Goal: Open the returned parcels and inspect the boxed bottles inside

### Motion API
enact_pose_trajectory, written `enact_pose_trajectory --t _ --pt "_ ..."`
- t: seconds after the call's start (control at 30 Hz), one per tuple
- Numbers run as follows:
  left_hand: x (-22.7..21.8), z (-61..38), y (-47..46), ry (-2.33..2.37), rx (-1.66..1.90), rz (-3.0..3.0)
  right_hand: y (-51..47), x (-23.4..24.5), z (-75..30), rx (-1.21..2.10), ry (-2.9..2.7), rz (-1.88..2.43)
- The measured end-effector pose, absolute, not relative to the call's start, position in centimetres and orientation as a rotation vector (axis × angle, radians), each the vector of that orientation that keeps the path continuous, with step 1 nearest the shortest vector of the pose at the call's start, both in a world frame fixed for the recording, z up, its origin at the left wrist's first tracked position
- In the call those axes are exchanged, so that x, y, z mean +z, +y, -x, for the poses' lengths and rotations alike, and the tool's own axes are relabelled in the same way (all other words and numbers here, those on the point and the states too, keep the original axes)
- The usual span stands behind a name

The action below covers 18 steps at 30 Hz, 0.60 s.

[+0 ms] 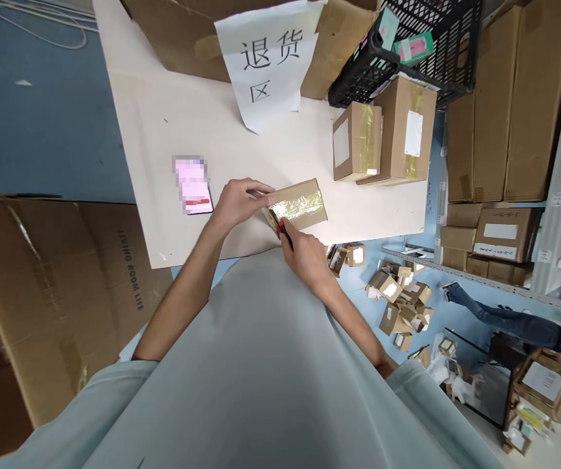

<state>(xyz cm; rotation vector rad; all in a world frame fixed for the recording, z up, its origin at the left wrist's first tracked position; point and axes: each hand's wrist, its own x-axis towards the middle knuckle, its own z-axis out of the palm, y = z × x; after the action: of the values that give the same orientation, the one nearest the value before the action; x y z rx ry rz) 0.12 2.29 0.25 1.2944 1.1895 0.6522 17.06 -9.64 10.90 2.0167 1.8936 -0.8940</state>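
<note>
A small cardboard box (301,200) with shiny clear tape along its top lies near the front edge of the white table (177,111). My left hand (242,203) grips the box at its left end, fingers over the upper corner. In my right hand (306,258) is a red and black utility knife (284,232), held at the near left edge of the box, where the tape runs over. The blade's tip is too small to make out clearly. Left of my left hand lies a phone (193,185) with a lit pink screen, partly blurred.
Two taped cartons (357,142) stand at the table's right, before a black plastic crate (456,45). A large box with a paper sign (268,65) is at the back. Several parcels (400,296) lie on the floor to the right, where another person (524,326) stands.
</note>
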Motion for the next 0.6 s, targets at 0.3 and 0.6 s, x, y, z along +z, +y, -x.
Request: enact_pose_trajectory --t 0.3,0.6 --pt "-0.3 -0.1 2.1 1.223 0.660 -1.288 -8.3 10.4 -15.8 -0.839 1.872 -1.983" --pt "0.3 -0.6 0.9 1.296 0.680 -1.273 -8.2 11.7 -15.9 -0.867 1.813 -1.885"
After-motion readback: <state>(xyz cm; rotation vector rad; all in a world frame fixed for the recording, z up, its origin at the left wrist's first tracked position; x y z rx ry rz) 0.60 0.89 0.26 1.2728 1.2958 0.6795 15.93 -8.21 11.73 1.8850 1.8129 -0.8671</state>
